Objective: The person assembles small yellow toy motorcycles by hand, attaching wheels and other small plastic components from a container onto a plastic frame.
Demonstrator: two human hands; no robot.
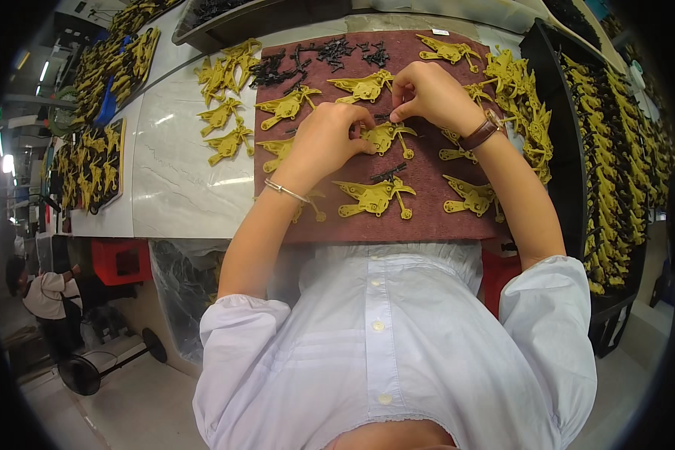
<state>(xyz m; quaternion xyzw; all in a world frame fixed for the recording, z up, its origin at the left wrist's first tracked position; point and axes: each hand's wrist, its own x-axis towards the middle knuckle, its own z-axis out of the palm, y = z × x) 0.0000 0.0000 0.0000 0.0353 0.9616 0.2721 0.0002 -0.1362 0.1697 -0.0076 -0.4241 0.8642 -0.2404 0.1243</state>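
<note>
A yellow plastic part (387, 138), shaped like a bracket with a thin arm, lies on the dark red mat (427, 161) between my hands. My left hand (327, 138) has its thumb and fingertips closed at the left end of this part. Just above it, my right hand (436, 96) is bent in a pinch, and a small black plastic piece (381, 118) shows at its fingertips. Similar yellow parts (373, 197) sit in rows on the mat, some partly covered by my hands and forearms. Another black piece (388, 173) rests just above the nearest middle part.
Loose black pieces (336, 52) lie along the mat's far side. Yellow parts are heaped at its right (519, 101) and left (229, 71). A black rack (559, 112) of parts borders the right, and a grey bin (259, 24) stands at the back. A person (49, 292) is far left.
</note>
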